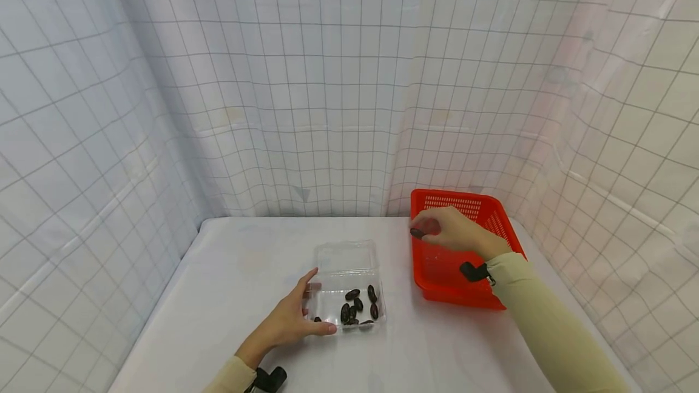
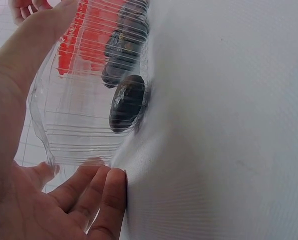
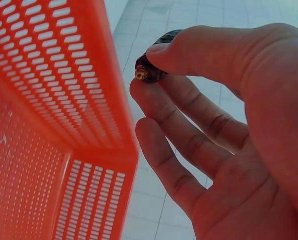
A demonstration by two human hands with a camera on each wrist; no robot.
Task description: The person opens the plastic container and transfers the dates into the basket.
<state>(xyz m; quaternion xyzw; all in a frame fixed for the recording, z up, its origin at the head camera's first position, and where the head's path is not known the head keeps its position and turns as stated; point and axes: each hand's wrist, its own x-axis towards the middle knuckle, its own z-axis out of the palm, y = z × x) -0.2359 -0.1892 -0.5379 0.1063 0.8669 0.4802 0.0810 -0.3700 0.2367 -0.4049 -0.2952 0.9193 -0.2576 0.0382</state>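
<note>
My right hand (image 1: 452,230) is at the left rim of the red basket (image 1: 420,281), pinching a dark, wrinkled date (image 1: 417,233) between thumb and fingertips. In the right wrist view, the stem end of that date (image 3: 142,73) shows, just beside the basket wall. A clear plastic box (image 1: 331,302) lies on the table with its lid (image 1: 345,256) folded back. Several dates (image 1: 352,311) lie in it, mostly towards its right and front. Around the box's left end, my left hand (image 1: 292,317) grips it, thumb along the front edge and fingers at the left side.
A white cloth covers the table (image 1: 246,253). Hanging white sheets with a grid pattern (image 1: 306,108) close off the back and both sides. The basket stands near the right side sheet, to the right of the box.
</note>
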